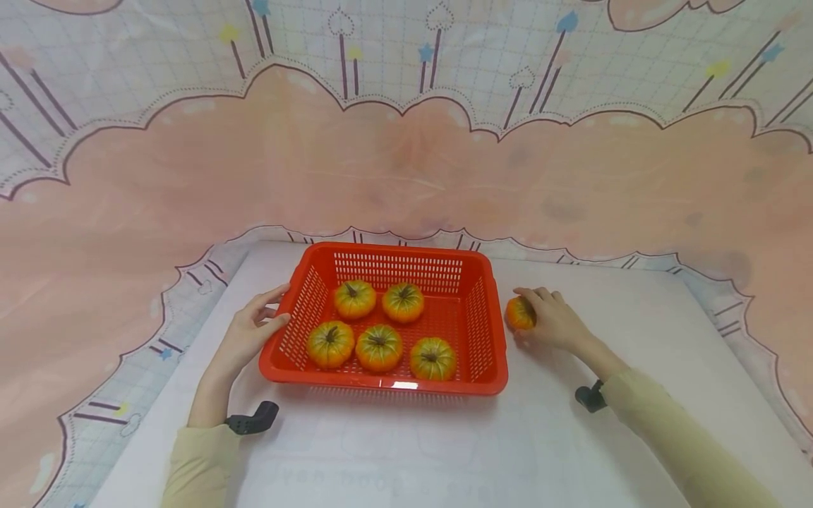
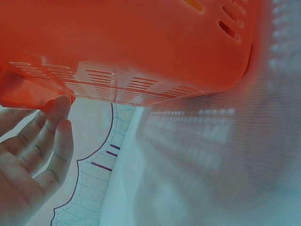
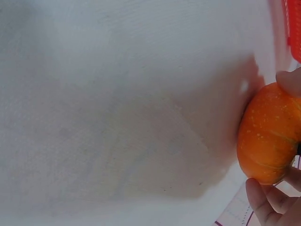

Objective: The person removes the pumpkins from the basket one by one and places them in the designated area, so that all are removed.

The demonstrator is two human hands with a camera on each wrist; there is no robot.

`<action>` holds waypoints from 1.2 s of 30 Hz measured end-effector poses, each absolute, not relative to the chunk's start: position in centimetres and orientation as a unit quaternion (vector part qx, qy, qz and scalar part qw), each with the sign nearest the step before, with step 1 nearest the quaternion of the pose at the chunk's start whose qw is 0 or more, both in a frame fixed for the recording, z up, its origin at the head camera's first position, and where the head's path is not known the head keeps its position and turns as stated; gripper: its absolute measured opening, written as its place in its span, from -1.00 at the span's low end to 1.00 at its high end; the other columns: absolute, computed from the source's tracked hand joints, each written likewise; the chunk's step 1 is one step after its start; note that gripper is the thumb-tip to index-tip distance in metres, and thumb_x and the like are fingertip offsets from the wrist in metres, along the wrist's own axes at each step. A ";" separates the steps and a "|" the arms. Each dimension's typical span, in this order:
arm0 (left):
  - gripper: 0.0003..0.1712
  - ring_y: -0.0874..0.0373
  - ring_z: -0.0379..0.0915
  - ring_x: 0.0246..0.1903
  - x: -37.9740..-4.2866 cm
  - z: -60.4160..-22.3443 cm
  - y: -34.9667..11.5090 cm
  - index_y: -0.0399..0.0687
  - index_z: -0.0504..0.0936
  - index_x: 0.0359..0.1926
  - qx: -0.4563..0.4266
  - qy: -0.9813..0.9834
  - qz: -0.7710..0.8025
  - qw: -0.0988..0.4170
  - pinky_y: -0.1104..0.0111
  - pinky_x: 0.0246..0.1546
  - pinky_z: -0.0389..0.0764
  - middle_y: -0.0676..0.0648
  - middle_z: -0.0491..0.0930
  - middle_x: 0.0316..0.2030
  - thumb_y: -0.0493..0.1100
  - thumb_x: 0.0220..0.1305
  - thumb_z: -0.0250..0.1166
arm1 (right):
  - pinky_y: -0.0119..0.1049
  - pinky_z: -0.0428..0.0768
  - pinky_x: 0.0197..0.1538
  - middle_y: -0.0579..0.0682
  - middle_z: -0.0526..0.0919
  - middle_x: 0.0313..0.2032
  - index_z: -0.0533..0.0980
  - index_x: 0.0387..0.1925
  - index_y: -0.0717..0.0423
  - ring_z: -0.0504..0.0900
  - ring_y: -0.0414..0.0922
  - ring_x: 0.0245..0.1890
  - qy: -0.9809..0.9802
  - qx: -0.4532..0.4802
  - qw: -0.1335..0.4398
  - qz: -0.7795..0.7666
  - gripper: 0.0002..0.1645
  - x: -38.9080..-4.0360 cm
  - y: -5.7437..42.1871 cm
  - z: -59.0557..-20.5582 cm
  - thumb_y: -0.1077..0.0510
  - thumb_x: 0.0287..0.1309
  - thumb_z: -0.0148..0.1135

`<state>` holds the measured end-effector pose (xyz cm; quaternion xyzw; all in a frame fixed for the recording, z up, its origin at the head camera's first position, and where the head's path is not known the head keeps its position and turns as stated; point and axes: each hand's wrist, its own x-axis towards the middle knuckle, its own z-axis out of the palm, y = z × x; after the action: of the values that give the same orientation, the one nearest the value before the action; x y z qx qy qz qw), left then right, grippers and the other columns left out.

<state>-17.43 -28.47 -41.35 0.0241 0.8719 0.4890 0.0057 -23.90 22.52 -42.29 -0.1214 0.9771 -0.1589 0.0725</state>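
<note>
A red plastic basket (image 1: 386, 387) with slotted sides stands on the white table, holding several small orange-and-green pumpkins (image 1: 379, 347). At its left side is my left hand (image 1: 249, 328), fingers spread and only slightly bent, fingertips at the rim. The left wrist view shows those fingers (image 2: 60, 136) against the basket's outer side (image 2: 141, 56). Just beyond the basket's right side, my right hand (image 1: 552, 321) holds another pumpkin (image 1: 519, 313). In the right wrist view its orange side (image 3: 265, 134) shows between the thumb and fingers (image 3: 259, 200), close over the table.
The white table (image 1: 406, 451) extends in front of the basket and to both sides. Behind it hangs a pink and white patterned cloth (image 1: 406, 169), which also runs down along the table's sides. A black wrist mount (image 1: 254, 419) sticks out at the left sleeve.
</note>
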 end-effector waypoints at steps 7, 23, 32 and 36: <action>-0.31 -0.18 0.38 0.11 -17.4 -41.3 -28.5 0.07 0.14 0.47 0.027 0.873 0.487 0.005 0.30 -0.17 0.69 -0.31 0.28 0.27 -0.05 0.39 0.13 | 0.22 0.48 0.08 0.27 0.35 0.25 0.20 0.39 0.05 0.36 0.22 0.11 0.976 -0.128 0.075 -0.162 -0.03 -24.1 22.4 -42.2 0.01 -0.04 0.41; -0.31 -0.15 0.38 0.11 -17.4 -41.6 -28.6 0.09 0.14 0.47 0.028 0.871 0.490 0.003 0.32 -0.18 0.68 -0.27 0.33 0.24 -0.05 0.38 0.13 | 0.25 0.48 0.11 0.26 0.35 0.27 0.23 0.37 0.08 0.37 0.22 0.17 0.973 -0.138 0.072 -0.171 -0.05 -24.0 22.8 -42.1 -0.01 -0.04 0.42; -0.30 -0.21 0.37 0.14 -17.3 -41.5 -28.5 0.08 0.13 0.47 0.024 0.871 0.490 0.006 0.19 -0.13 0.69 -0.31 0.30 0.25 -0.04 0.39 0.13 | 0.28 0.45 0.12 0.25 0.39 0.24 0.25 0.35 0.11 0.36 0.24 0.18 0.971 -0.153 0.058 -0.173 -0.09 -23.8 23.1 -41.1 -0.06 0.00 0.38; -0.30 -0.20 0.35 0.15 -17.4 -41.4 -28.6 0.08 0.12 0.48 0.024 0.872 0.489 0.010 0.26 -0.14 0.69 -0.31 0.28 0.28 -0.04 0.39 0.13 | 0.29 0.45 0.12 0.29 0.36 0.26 0.27 0.34 0.12 0.35 0.28 0.19 0.971 -0.161 0.044 -0.172 -0.14 -23.9 23.3 -40.5 -0.04 0.02 0.34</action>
<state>-17.37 -28.59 -41.37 0.0240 0.8719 0.4890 0.0097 -23.93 23.28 -40.49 -0.1614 0.9709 -0.1717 0.0438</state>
